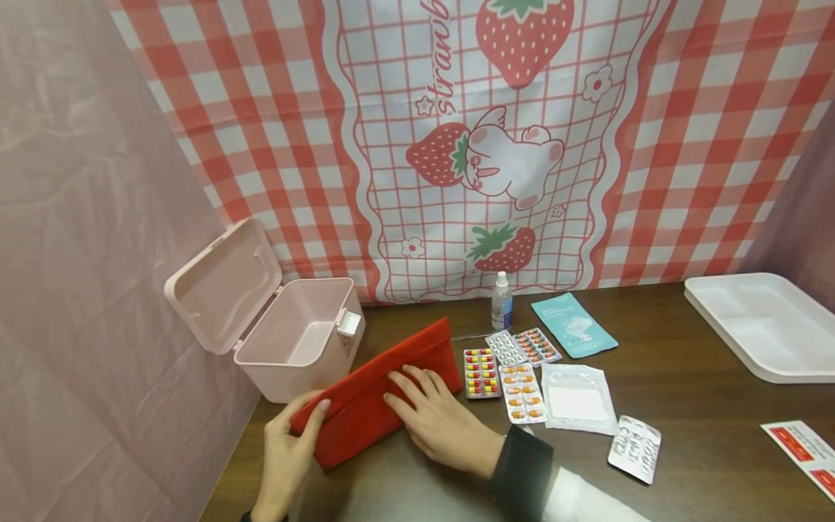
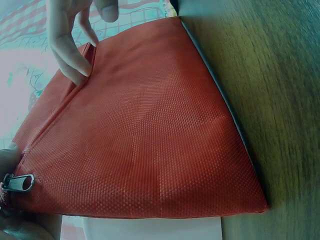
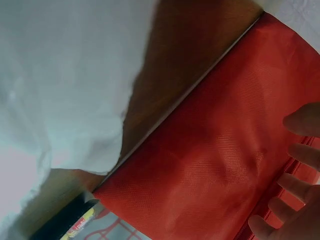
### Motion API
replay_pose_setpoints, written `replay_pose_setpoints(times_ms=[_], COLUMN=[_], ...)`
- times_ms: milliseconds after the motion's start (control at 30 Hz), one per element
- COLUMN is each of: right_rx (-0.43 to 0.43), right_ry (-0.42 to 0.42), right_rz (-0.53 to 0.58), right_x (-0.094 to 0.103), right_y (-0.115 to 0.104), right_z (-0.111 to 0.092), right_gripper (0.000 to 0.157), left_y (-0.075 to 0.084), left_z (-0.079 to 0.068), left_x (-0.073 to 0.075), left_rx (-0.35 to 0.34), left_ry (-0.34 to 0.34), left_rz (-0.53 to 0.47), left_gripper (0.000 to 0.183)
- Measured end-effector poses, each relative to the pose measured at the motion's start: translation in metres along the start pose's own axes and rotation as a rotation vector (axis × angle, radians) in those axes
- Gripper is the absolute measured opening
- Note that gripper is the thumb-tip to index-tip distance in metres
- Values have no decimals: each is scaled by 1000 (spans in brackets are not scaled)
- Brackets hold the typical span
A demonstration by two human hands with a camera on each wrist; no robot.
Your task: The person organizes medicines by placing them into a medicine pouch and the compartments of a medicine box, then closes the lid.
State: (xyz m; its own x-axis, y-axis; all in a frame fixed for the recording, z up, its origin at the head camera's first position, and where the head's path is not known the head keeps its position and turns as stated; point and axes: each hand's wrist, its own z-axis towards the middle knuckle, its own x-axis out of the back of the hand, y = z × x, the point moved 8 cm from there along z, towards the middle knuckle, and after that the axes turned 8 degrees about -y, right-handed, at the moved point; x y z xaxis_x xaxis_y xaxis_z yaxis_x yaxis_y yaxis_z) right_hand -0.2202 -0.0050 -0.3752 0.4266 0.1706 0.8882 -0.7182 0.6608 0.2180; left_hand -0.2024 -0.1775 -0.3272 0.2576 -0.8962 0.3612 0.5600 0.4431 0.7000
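A red zippered pouch (image 1: 365,417) stands tilted on its long edge on the table. My left hand (image 1: 287,446) grips its upper left corner, thumb on the near face and fingers behind. The metal zipper pull (image 2: 20,183) shows beside that hand in the left wrist view. My right hand (image 1: 443,428) lies over the near face with fingers spread, their tips along the zipper seam. Seen from the right wrist, those fingers (image 3: 295,187) are loosely extended at the seam. The inside of the pouch is hidden.
Behind the pouch sits a pink box (image 1: 296,377) with its lid raised. To the right lie several blister packs (image 1: 481,373), a white packet (image 1: 577,399), a teal packet (image 1: 574,326) and a spray bottle (image 1: 501,304). A white tray (image 1: 770,322) and a red-white card (image 1: 802,449) are farther right.
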Motion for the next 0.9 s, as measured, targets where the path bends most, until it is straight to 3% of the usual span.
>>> replay_pose_setpoints(times_ms=[267,633,900], right_rx=[4,-10,-55], right_ry=[101,146,158], right_rz=[24,50,80], right_x=[12,22,24], right_y=[2,4,12], right_z=[3,2,-2], right_gripper=[56,21,9], left_y=[3,9,-21], left_z=[1,1,-3], left_x=[1,3,3], left_rx=[-10,-36,-75], left_ry=[12,56,89], left_rz=[21,109,198], left_gripper=[14,15,22])
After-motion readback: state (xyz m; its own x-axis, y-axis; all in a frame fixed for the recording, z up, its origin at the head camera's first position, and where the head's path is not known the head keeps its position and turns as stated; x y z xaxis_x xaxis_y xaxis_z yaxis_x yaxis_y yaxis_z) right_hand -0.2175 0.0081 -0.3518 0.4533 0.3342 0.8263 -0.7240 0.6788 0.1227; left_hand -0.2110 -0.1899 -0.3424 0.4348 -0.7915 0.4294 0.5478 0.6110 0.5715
